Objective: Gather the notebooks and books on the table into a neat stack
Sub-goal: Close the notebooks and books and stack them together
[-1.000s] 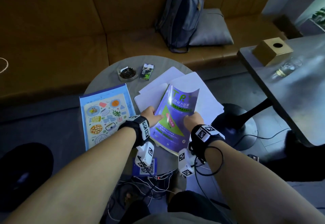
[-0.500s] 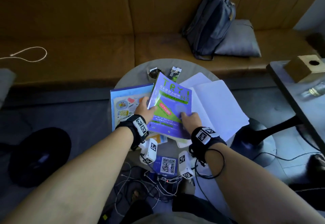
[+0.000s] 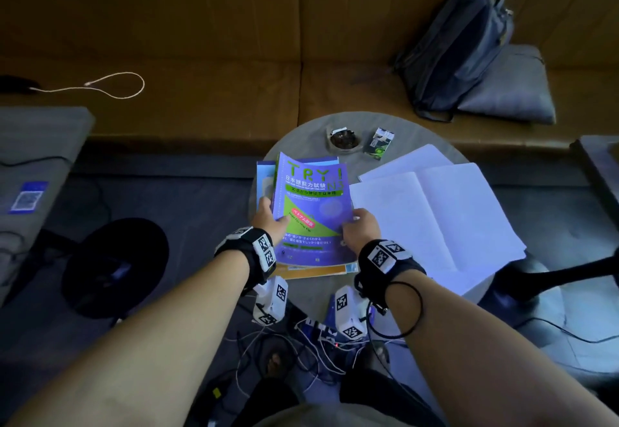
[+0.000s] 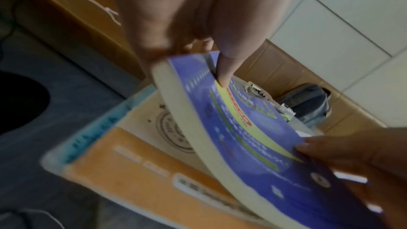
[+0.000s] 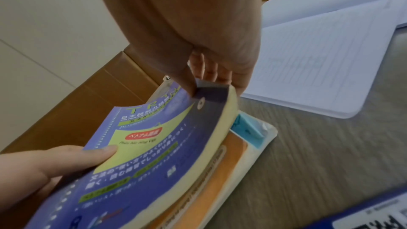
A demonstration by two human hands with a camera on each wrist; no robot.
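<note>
Left hand (image 3: 270, 217): pinches purple book's left edge, thumb on cover.
Right hand (image 3: 360, 229): pinches its right edge.
Purple book (image 3: 310, 212): frame centre, bowed, above orange book (image 3: 315, 270) on desk (image 3: 301, 135).
Open notebook (image 3: 445, 212): right of centre.

Brown bench seat (image 3: 201, 91) along far side. Dark backpack (image 3: 459, 48) upright on it at right, leaning over grey cushion (image 3: 509, 91). White cord loop (image 3: 114, 86) lying on seat at left. On round table (image 3: 301, 131): small ashtray (image 3: 344, 139), cigarette pack (image 3: 380, 142) just beside it. Blue QR card (image 3: 28, 197) on grey surface far left. Tangle of wires (image 3: 294, 353) on floor below near table edge. Black round base (image 3: 117, 265) on floor, left.
</note>
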